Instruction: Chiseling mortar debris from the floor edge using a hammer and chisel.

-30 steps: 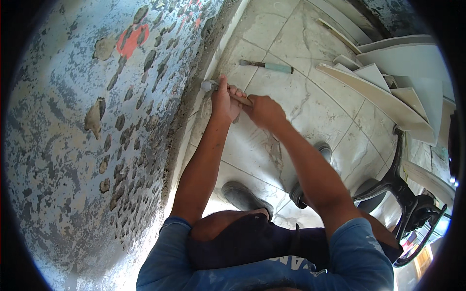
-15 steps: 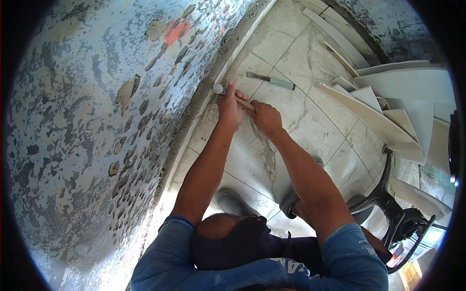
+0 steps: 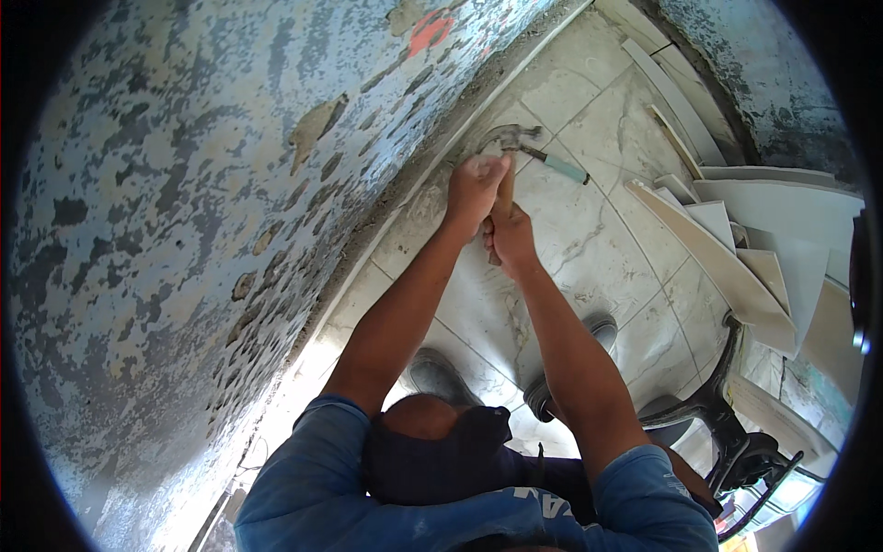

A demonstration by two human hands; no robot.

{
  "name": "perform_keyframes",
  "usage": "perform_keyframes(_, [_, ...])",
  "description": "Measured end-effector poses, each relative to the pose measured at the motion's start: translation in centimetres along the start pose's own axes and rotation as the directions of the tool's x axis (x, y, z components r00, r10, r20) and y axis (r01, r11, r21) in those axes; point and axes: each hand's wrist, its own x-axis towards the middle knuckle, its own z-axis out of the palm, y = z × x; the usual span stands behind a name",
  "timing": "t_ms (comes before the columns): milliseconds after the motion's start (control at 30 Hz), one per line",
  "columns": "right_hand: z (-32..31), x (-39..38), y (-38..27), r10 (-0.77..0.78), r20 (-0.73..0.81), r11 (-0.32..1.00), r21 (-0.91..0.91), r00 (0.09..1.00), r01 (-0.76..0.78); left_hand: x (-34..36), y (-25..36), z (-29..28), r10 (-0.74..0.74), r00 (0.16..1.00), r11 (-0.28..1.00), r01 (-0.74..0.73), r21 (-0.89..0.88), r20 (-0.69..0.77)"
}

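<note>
A claw hammer with a wooden handle is held out in front of me, its metal head pointing away and smeared by motion. My right hand is wrapped round the lower handle, whose end sticks out below the fingers. Higher up, close to the head, my left hand is closed against the handle; its fingers are partly hidden and blurred. Just beyond the hammer head lies a chisel-like tool with a green handle on the tiled floor; the hammer head overlaps its blade end in view.
Along the left stands a wall with peeling blue-grey paint and many chipped pits. Cut boards lean in a stack at the right. A black metal stand is at the lower right. My shoes rest on the tiles.
The hammer has turned from pointing at the wall's foot to pointing away from me, toward the green-handled tool. Both hands stay on it. The view has shifted slightly left.
</note>
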Motion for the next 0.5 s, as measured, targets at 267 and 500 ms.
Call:
perform_keyframes(267, [-7.0, 0.0, -5.4, -0.110, -0.201, 0.978, -0.197, 0.973, 0.070, -0.9, -1.2, -2.5, 0.340, 0.863, 0.634, 0.082, 0.769, -0.373])
perform_keyframes(500, [-12.8, 1.5, -8.6, -0.171, -0.348, 0.897, -0.443, 0.922, -0.001, 0.6, -1.1, -1.7, 0.297, 0.876, 0.430, 0.233, 0.872, -0.380])
